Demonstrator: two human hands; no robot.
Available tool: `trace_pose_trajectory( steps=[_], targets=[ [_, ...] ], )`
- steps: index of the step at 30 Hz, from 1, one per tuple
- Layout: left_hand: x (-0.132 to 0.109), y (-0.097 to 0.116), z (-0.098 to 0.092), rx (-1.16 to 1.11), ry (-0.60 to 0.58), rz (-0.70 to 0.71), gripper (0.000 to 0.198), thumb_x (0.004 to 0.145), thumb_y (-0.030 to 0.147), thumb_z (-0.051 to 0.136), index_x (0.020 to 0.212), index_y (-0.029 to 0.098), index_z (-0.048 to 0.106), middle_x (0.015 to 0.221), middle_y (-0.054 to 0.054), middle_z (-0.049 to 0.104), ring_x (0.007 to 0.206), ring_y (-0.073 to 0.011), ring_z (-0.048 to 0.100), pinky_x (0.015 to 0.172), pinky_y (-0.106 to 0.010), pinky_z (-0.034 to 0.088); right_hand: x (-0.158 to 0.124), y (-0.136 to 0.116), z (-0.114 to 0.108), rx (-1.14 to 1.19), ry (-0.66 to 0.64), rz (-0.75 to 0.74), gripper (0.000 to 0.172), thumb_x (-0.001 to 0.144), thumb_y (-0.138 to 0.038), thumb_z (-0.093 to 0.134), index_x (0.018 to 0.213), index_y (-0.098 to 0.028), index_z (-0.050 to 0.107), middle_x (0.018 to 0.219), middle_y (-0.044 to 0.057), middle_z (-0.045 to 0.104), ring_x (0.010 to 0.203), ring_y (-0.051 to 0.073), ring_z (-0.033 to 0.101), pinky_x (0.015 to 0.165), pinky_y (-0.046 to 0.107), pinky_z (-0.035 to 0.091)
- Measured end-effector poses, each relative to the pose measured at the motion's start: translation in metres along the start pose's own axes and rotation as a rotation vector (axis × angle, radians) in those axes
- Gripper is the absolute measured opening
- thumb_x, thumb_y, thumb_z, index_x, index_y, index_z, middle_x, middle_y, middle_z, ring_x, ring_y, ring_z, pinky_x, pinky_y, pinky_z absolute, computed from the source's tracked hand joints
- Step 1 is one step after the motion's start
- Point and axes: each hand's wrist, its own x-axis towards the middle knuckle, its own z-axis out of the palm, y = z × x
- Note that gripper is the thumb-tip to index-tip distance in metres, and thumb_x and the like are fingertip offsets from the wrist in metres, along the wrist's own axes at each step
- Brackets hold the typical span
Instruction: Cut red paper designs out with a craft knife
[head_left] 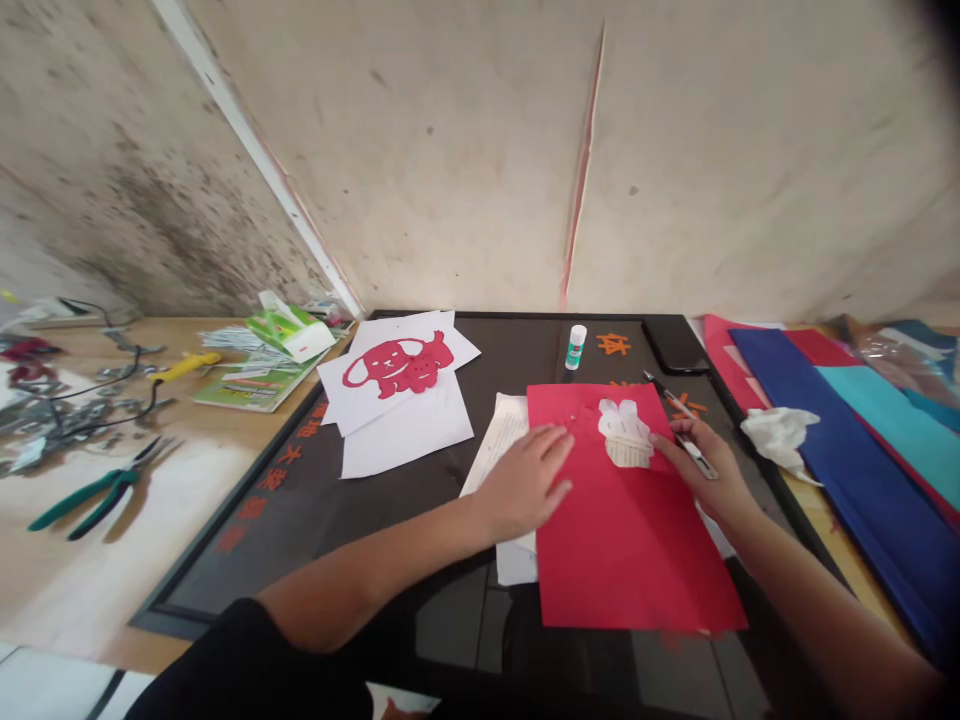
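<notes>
Hands apart — left hand (529,478) resting on red sheet (622,560), right hand (711,488) gripping pen (701,461) at sheet's right edge. Beyond sheet — orange "体" (613,344), glue stick (576,336), label (575,352) unreadable.

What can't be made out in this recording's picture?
All in the head view:
Print on the white cutout: too small to read.
Pages under the red paper: partly hidden by it.
Middle of the pen-like tool: covered by the right hand.
Metal parts, far left: blurred, some cut off by the left edge.
</notes>
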Motion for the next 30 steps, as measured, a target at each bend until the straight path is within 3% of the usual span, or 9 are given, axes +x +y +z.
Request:
trace_pose_trajectory(
  steps=[3,8,10,14,19,22,24,27,30],
  targets=[
    [-0.011,0.012,0.015,0.201,-0.200,0.165,0.058,0.096,0.045,0.054,0.139,0.006,0.048,0.148,-0.022,0.044,0.140,-0.0325,0.039,0.114,-0.047,0.036,0.007,-0.005,-0.013,-0.180,0.000,0.007,0.034,0.072,-0.047,0.076,0.088,-0.021,0.060,0.068,0.002,0.063,0.056,0.020,0.058,0.055,0.032,0.041],
    [-0.027,0.021,0.027,0.340,-0.201,0.206,0.054,0.100,0.046,0.044,0.138,0.007,0.051,0.149,-0.020,0.043,0.137,-0.0339,0.042,0.111,-0.046,0.036,0.005,-0.029,-0.019,-0.373,0.003,-0.169,0.027,0.091,-0.044,0.057,0.108,-0.024,0.058,0.093,0.011,0.069,0.075,0.027,0.066,0.064,0.038,0.050],
    [-0.032,0.024,0.024,0.346,-0.198,0.232,0.055,0.100,0.049,0.044,0.136,0.008,0.052,0.147,-0.019,0.046,0.133,-0.0339,0.045,0.110,-0.046,0.037,-0.002,-0.040,-0.010,-0.303,-0.139,-0.261,0.021,0.092,-0.040,0.057,0.104,-0.024,0.059,0.102,0.010,0.071,0.086,0.026,0.070,0.073,0.039,0.055],
    [-0.036,0.030,0.015,0.333,-0.184,0.273,0.055,0.096,0.051,0.051,0.131,0.009,0.055,0.141,-0.017,0.052,0.128,-0.0332,0.048,0.108,-0.044,0.038,-0.011,-0.054,0.013,-0.219,-0.566,-0.562,0.013,0.095,-0.024,0.053,0.107,-0.024,0.057,0.118,0.012,0.070,0.111,0.025,0.066,0.090,0.040,0.054],
    [-0.023,0.025,0.010,0.294,-0.166,0.354,0.042,0.093,0.047,0.060,0.114,0.010,0.062,0.122,-0.016,0.060,0.113,-0.0319,0.055,0.093,-0.044,0.046,0.011,-0.042,0.031,-0.285,-0.809,-0.678,0.019,0.095,-0.024,0.054,0.113,-0.023,0.056,0.137,0.015,0.060,0.134,0.030,0.051,0.105,0.052,0.044],
    [-0.012,0.018,0.010,0.272,-0.145,0.411,0.027,0.097,0.037,0.055,0.101,0.012,0.063,0.108,-0.014,0.063,0.097,-0.0275,0.060,0.077,-0.039,0.049,0.028,-0.034,0.029,-0.234,-0.776,-0.573,0.023,0.092,-0.029,0.058,0.114,-0.024,0.058,0.134,0.014,0.063,0.126,0.032,0.057,0.103,0.052,0.047],
    [-0.006,0.014,0.011,0.279,-0.122,0.431,0.025,0.098,0.033,0.052,0.098,0.011,0.064,0.102,-0.013,0.064,0.088,-0.0243,0.061,0.070,-0.036,0.048,0.035,-0.035,0.024,-0.156,-0.656,-0.377,0.022,0.091,-0.036,0.058,0.111,-0.026,0.061,0.122,0.011,0.069,0.110,0.032,0.066,0.092,0.048,0.054],
    [0.001,0.008,0.015,0.354,-0.055,0.410,0.038,0.100,0.039,0.048,0.108,0.005,0.065,0.108,-0.019,0.066,0.087,-0.0257,0.062,0.071,-0.037,0.047,0.038,-0.046,0.021,0.074,-0.468,-0.074,0.022,0.094,-0.046,0.052,0.102,-0.030,0.066,0.095,0.006,0.071,0.088,0.026,0.067,0.078,0.042,0.054],
    [0.003,0.003,0.024,0.445,-0.045,0.328,0.062,0.100,0.052,0.042,0.125,-0.002,0.058,0.128,-0.030,0.058,0.093,-0.0298,0.062,0.074,-0.040,0.047,0.040,-0.053,0.030,0.318,-0.408,0.095,0.024,0.095,-0.045,0.050,0.098,-0.032,0.071,0.077,0.004,0.064,0.075,0.022,0.060,0.069,0.037,0.050]
  ],
)
